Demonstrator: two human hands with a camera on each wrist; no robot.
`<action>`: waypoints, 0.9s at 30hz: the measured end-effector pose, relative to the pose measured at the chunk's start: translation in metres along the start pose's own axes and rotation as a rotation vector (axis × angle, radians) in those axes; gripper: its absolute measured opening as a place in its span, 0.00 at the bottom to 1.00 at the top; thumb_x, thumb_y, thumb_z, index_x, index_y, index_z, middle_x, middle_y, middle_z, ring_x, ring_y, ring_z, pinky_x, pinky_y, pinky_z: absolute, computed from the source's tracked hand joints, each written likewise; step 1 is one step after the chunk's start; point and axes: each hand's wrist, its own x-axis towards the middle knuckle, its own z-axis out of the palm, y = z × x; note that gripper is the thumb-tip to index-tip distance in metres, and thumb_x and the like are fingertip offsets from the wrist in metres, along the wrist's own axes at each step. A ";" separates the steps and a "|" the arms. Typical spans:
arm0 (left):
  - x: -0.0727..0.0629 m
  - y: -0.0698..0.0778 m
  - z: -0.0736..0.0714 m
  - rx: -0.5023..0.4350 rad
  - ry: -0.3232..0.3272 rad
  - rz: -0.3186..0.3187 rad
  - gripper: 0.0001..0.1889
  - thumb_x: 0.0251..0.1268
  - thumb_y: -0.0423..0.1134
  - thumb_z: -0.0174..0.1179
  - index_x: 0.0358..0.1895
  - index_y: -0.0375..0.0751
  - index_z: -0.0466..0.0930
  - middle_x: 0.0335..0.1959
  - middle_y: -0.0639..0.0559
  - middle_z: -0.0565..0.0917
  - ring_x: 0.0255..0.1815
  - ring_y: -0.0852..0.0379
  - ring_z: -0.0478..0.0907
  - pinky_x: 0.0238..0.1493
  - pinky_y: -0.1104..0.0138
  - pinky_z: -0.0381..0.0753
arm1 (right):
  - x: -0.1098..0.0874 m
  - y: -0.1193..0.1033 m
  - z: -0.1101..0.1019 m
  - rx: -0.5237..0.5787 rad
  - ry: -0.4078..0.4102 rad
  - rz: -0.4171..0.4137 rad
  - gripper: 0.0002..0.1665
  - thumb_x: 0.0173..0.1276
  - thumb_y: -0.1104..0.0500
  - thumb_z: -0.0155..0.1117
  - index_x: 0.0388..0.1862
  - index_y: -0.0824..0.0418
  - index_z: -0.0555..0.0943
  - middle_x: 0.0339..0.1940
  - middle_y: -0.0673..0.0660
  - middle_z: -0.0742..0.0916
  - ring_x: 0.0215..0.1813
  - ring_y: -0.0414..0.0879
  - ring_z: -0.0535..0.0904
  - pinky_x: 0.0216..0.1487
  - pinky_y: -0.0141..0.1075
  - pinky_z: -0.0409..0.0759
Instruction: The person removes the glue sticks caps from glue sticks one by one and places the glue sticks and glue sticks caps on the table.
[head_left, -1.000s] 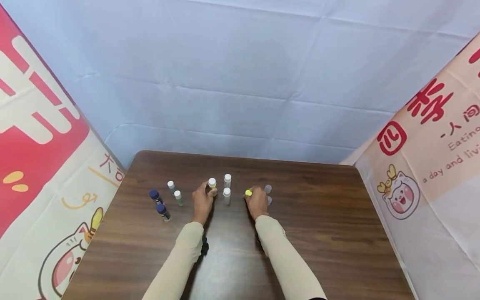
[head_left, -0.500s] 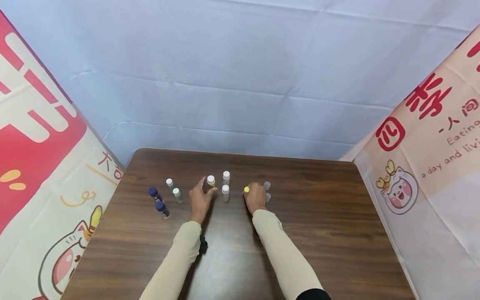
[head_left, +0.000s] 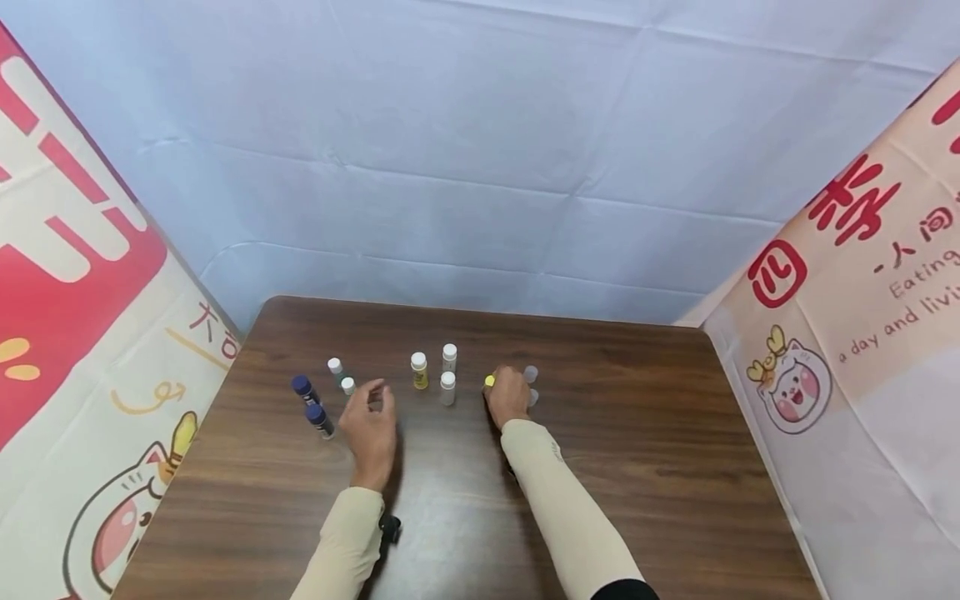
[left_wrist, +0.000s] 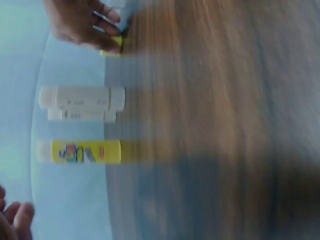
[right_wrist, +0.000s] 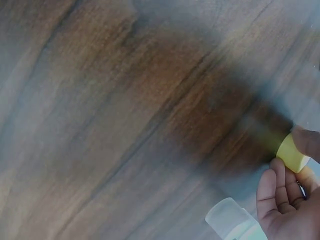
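My left hand is over the left part of the table, fingers loosely bent around nothing, overlapping a white-capped green glue stick in the head view. To its right stands a yellow glue stick with a white cap, upright; the left wrist view shows its printed label. Two white glue sticks stand beside it. My right hand pinches a short yellow cylinder between thumb and fingers, low at the tabletop. Part of this cylinder is hidden by the hand.
Two blue-capped glue sticks and another white-capped one stand at the left. Two translucent round pieces sit just right of my right hand. Behind the brown table hangs a pale cloth.
My left hand has let go of the yellow glue stick and moved left and nearer, toward the green glue stick. The right hand stays about where it was, holding the yellow cylinder.
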 end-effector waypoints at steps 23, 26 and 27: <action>0.005 -0.048 -0.042 0.057 0.162 -0.494 0.47 0.55 0.33 0.69 0.75 0.39 0.49 0.73 0.39 0.54 0.74 0.48 0.51 0.73 0.60 0.48 | 0.004 0.002 0.002 -0.029 -0.043 0.026 0.07 0.58 0.61 0.71 0.23 0.61 0.82 0.22 0.57 0.84 0.23 0.49 0.79 0.22 0.41 0.76; 0.003 -0.050 -0.042 0.027 0.170 -0.520 0.44 0.55 0.30 0.68 0.74 0.37 0.51 0.70 0.36 0.58 0.71 0.43 0.57 0.71 0.58 0.54 | 0.005 0.002 0.002 -0.029 -0.039 0.027 0.06 0.58 0.62 0.71 0.24 0.61 0.83 0.22 0.57 0.84 0.23 0.49 0.79 0.22 0.41 0.76; 0.003 -0.050 -0.042 0.020 0.172 -0.525 0.44 0.56 0.30 0.68 0.73 0.37 0.51 0.69 0.35 0.60 0.70 0.42 0.59 0.70 0.57 0.56 | 0.005 0.002 0.002 -0.029 -0.037 0.025 0.06 0.58 0.62 0.71 0.24 0.61 0.83 0.22 0.57 0.84 0.24 0.48 0.79 0.22 0.41 0.76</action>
